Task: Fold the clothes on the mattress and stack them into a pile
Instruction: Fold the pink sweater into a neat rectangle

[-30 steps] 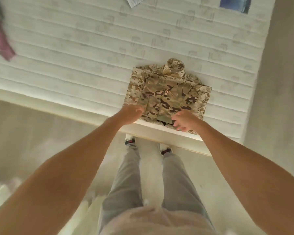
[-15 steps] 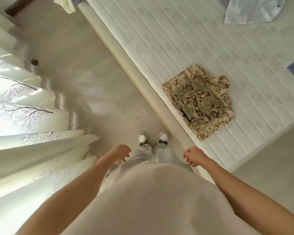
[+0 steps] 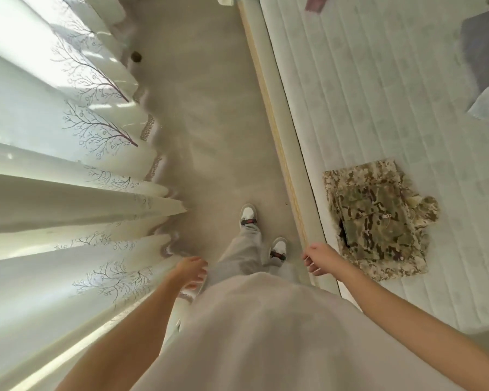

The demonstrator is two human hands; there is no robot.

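Folded camouflage stack (image 3: pixel 378 221) on mattress (image 3: pixel 350 94) edge, no readable label. Left hand (image 3: pixel 191 270) and right hand (image 3: pixel 319 258) hang apart, loosely curled, holding nothing.

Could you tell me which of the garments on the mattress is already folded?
The camouflage garment, lying in a neat rectangular stack near the mattress edge beside the right hand. The grey garment and the pink one farther up lie loose and unfolded.

Both your hands hang free at your sides.
Your left hand (image 3: pixel 191 270) and right hand (image 3: pixel 319 258) have loosely curled fingers, arms lowered, holding nothing.
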